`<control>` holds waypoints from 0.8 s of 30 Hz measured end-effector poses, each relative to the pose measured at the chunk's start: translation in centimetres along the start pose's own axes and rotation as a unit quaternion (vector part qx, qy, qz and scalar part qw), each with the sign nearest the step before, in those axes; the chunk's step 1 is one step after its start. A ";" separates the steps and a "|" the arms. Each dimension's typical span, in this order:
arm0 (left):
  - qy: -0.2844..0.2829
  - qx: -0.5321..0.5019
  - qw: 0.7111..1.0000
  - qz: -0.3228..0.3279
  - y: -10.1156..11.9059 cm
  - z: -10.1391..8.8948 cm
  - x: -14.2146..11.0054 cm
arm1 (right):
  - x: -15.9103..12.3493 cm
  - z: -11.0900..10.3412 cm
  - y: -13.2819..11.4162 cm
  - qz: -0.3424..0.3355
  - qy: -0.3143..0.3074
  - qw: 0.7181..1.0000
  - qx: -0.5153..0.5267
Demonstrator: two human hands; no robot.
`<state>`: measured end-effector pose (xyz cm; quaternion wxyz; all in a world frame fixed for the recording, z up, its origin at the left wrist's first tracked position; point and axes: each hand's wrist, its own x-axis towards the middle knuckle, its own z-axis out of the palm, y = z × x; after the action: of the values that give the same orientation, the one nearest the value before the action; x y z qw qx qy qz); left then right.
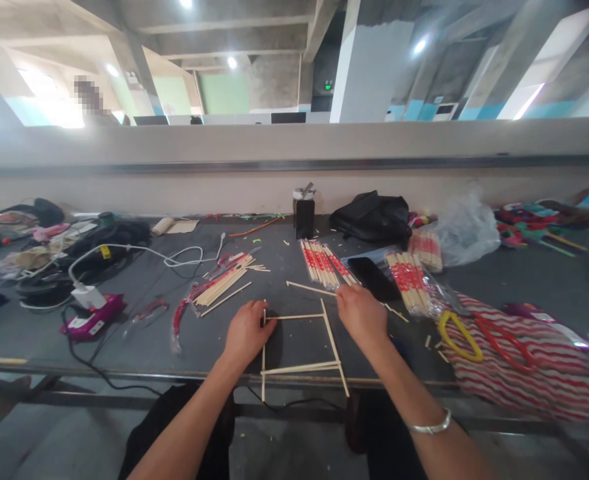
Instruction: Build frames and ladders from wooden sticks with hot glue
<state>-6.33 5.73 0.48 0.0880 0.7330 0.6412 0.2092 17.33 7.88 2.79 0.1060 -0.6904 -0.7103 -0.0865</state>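
On the table's front edge lies a frame of thin wooden chopsticks [332,340], two uprights with crosspieces between them. My left hand [247,333] has its thumb and fingers closed round the frame's upper left corner. Just above and right of the frame, my right hand [363,319] pinches one end of a loose chopstick [307,287], which points out to the left. How the joints of the frame are fixed is too small to make out. A pile of loose chopsticks [223,283] lies beyond my left hand, partly on clear wrappers.
Wrapped chopstick bundles [319,263], a black phone [373,278] and a black bag [372,219] lie beyond my right hand. Farther right is a striped cloth bag [519,363] with yellow and red handles. A white charger [88,295] and cable lie left; a black box [304,217] stands behind.
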 end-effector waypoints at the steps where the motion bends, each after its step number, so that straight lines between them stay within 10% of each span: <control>1: 0.001 0.009 1.000 0.002 0.0 0.1 0.0 | 0.2 0.1 0.4 0.016 -0.003 1.000 -0.009; 24: 0.014 0.041 0.990 0.136 3.7 1.7 0.0 | -2.9 0.5 -0.8 -0.051 -0.020 0.998 0.011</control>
<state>-2.31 5.38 0.46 0.0200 0.8131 0.5451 0.2033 16.56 5.24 1.53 0.0952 -0.6538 -0.7473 -0.0699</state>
